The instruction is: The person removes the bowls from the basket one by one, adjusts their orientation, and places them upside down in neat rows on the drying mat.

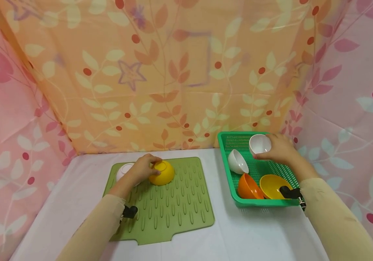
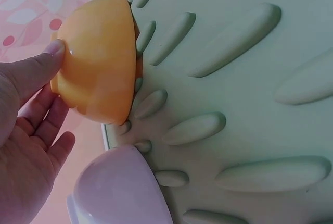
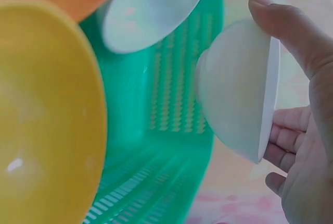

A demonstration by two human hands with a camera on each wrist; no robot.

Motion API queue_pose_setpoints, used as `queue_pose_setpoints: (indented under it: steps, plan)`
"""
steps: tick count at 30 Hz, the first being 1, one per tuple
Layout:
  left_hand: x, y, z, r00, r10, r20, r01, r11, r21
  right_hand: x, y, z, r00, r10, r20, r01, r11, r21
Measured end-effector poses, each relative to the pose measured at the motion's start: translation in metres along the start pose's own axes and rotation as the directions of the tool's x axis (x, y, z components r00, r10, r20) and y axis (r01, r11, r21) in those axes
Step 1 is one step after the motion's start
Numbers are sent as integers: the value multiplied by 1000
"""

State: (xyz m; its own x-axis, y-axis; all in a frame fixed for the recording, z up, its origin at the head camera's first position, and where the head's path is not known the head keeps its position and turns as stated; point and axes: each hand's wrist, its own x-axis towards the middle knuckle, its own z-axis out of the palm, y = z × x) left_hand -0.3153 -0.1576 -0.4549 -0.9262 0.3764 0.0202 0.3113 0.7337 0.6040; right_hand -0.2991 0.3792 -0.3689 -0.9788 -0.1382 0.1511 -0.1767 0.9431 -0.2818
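Note:
On the green drying mat a yellow bowl lies upside down. My left hand pinches its foot, the thumb showing on the near side in the left wrist view. A second upturned bowl, white, sits beside it, partly hidden by the hand in the head view. Over the back of the green basket, my right hand holds a white bowl by its rim, thumb on one side and fingers on the other. The bowl's opening faces the head camera.
Inside the basket lean another white bowl, an orange bowl and a larger yellow bowl. The white tabletop extends around the mat and basket. Patterned curtains enclose the back and both sides.

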Motion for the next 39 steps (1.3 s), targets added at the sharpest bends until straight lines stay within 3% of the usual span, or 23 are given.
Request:
queue_pose_setpoints:
  steps: [8,12,21,28,39]
  plan:
    - [1,-2,0,1000,12,-8,-12,1000,16,-32,-58,-15,992,-85,-93,87,996,26]
    - [2,-2,0,1000,17,-10,-16,1000,19,-51,-93,-10,984,-145,-105,149,988,32]
    - [1,-2,2,1000,24,-14,-23,999,30,-84,-159,31,953,-279,-115,290,952,100]
    - [-2,-1,1,1000,7,-20,-7,1000,11,-104,-200,61,942,-320,-106,333,931,152]
    - [0,-4,2,999,24,-23,-23,1000,19,-115,-230,101,933,-357,-40,357,911,209]
